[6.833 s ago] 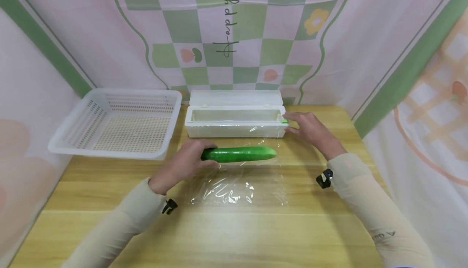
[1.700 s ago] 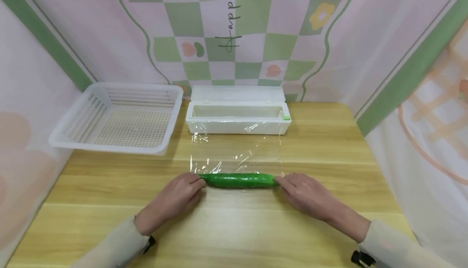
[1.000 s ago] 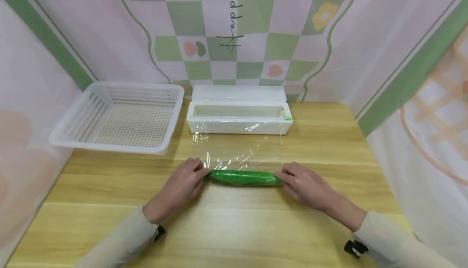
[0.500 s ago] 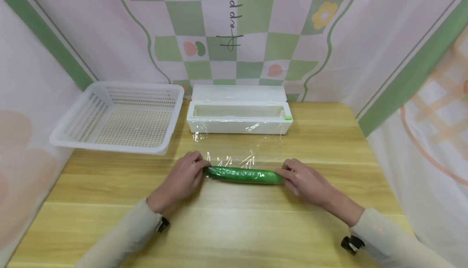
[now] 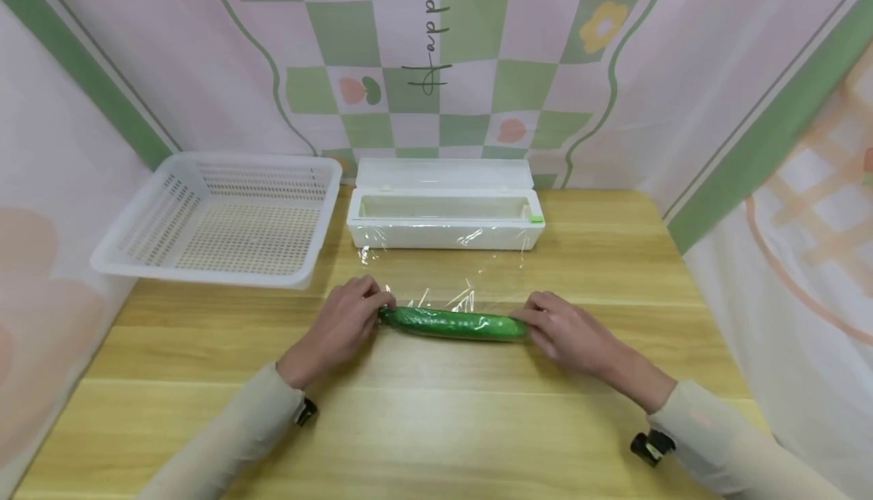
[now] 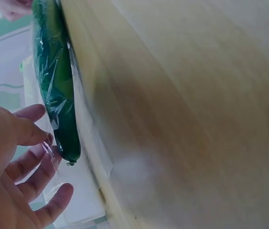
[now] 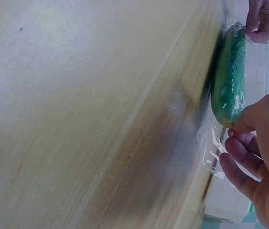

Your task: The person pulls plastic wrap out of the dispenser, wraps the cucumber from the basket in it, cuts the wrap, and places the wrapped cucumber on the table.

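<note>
A green cucumber (image 5: 453, 324) lies crosswise on the table, with clear plastic wrap (image 6: 53, 88) drawn over it. Thumb and index finger of my left hand (image 5: 343, 324) pinch the wrap's edge beside the cucumber's dark stem end. At the paler end, my right hand (image 5: 569, 335) pinches the film between thumb and fingertips, right by the tip (image 7: 228, 125). Behind the cucumber the sheet runs back to the white wrap dispenser box (image 5: 443, 236), whose lid (image 5: 443, 174) stands raised. A green slider (image 5: 536, 219) sits at the box's right end.
A white plastic basket (image 5: 204, 276) with slotted walls stands at the back left, beside the box. The wooden table (image 5: 436, 432) reaches toward me, and a patterned cloth (image 5: 477, 30) hangs behind its far edge.
The right hand left the box and the left hand its grip round the cucumber; both went to its ends. The cucumber came nearer, became covered in film, then shifted slightly back toward the box.
</note>
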Motion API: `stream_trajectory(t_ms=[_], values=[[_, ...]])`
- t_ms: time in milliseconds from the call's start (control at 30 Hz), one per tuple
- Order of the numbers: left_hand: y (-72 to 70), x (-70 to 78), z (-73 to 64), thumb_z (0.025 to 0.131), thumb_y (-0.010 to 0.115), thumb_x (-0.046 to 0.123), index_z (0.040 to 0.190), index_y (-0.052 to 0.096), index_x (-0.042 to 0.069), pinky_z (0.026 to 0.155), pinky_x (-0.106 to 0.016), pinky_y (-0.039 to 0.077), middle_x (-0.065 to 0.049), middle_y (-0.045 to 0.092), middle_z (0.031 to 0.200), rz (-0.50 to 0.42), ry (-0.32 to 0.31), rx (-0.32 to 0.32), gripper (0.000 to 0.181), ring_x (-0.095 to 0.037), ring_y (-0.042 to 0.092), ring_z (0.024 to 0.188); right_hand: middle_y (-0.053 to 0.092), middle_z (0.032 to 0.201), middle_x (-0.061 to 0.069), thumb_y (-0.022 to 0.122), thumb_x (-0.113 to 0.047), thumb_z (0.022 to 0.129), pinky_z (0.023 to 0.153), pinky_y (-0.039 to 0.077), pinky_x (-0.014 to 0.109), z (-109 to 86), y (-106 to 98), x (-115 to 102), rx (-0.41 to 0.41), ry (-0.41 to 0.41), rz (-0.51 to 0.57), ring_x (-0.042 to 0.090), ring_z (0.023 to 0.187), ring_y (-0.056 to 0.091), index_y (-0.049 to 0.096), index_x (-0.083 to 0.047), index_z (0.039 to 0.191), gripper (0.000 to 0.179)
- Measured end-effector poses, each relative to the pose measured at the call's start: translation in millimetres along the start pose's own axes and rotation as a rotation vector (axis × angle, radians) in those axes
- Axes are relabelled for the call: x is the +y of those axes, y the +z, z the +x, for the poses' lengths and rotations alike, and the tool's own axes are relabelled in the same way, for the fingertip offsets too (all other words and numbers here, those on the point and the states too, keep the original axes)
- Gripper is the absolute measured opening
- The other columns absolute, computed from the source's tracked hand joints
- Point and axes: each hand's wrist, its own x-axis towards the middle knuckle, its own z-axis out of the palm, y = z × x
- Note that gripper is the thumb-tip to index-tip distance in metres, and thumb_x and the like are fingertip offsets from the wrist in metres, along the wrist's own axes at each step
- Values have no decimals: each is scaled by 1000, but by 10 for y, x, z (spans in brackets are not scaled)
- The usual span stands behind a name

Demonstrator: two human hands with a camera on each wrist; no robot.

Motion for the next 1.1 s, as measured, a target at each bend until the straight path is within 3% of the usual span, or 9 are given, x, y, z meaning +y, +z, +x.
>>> stream_trajectory(t_ms=[200, 400, 633, 900, 1000, 1100], values=[[3, -34, 24, 95, 72, 3, 110, 79, 17, 86, -39, 54, -1, 70, 103, -7, -32, -6, 22, -21, 64, 96, 69, 98, 4, 78, 3, 84, 74, 63, 30, 8, 2, 14, -9, 14, 1, 15, 87, 65, 78, -4, 120, 37], [-2, -45, 61, 97, 70, 10, 115, 78, 15, 90, -42, 54, -2, 69, 107, -14, -66, -51, 20, -22, 64, 101, 69, 98, 3, 78, 3, 84, 76, 64, 30, 30, 14, 18, -25, 28, 9, 14, 89, 66, 78, -5, 120, 36], [17, -36, 120, 93, 74, 16, 105, 78, 12, 112, -53, 48, -14, 62, 138, 11, -71, -65, 13, -31, 54, 130, 69, 97, 0, 76, 3, 87, 76, 63, 28, 43, 4, 14, -57, 75, 55, 10, 87, 64, 78, -6, 119, 33], [-6, 27, 146, 93, 76, 28, 101, 76, 13, 107, -51, 51, -4, 69, 115, 85, -49, -109, 17, -23, 59, 111, 66, 95, -4, 71, -1, 96, 66, 54, 21, 74, -75, 83, -150, 197, 195, 4, 79, 54, 78, -4, 120, 25], [-11, 40, 133, 94, 76, 27, 105, 75, 12, 104, -50, 53, -4, 71, 112, 82, -46, -104, 19, -23, 60, 108, 69, 98, 0, 72, -4, 96, 72, 59, 26, 109, -117, 75, -117, 212, 141, 8, 83, 60, 77, -4, 120, 25], [0, 43, 117, 94, 75, 26, 108, 75, 10, 102, -51, 54, -4, 72, 111, 71, -37, -90, 21, -24, 62, 106, 72, 104, 6, 75, -7, 94, 80, 64, 35, 164, -146, 8, -40, 146, 50, 16, 91, 67, 76, -4, 120, 27]])
